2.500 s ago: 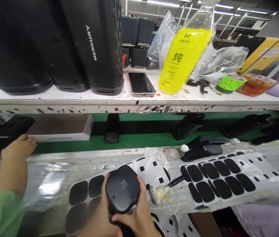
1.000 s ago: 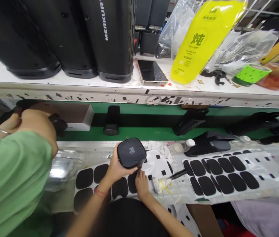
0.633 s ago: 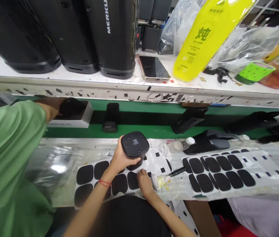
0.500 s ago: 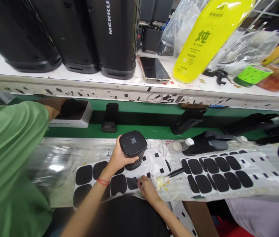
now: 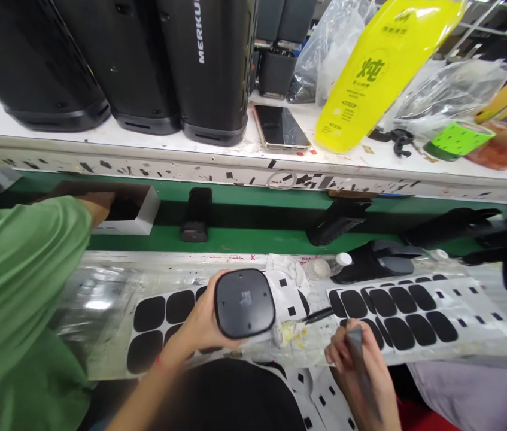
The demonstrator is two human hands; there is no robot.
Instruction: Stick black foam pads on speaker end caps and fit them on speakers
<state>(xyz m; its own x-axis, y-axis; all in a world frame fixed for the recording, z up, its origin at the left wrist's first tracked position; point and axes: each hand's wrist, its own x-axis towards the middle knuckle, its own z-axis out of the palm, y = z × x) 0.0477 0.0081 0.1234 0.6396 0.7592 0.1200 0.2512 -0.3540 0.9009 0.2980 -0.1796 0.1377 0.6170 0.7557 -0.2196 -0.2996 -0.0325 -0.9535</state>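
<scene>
My left hand [image 5: 205, 308] is wrapped round a black device [image 5: 245, 303], whose rounded-square base with small screw holes and a label faces me. Its body is hidden below the base. Off to the right, my right hand [image 5: 363, 365] pinches a dark grey, thin sticker [image 5: 357, 347], seen nearly edge-on. Under the device and my left forearm lies a white backing sheet [image 5: 297, 291] with black rounded-square stickers [image 5: 149, 313]; part of it is covered by the device.
A second sticker sheet [image 5: 477, 299] lies at right, beside a black marker [image 5: 318, 315] and a clear bottle [image 5: 320, 268]. Behind runs a green conveyor [image 5: 244, 236] carrying black devices. A co-worker's green sleeve [image 5: 24, 281] reaches to a white box [image 5: 149, 212] at left.
My right hand has left the sheet and swung right with a sticker pinched in it. My left hand has brought the device nearer and tipped its base towards me. The white box has shifted slightly left.
</scene>
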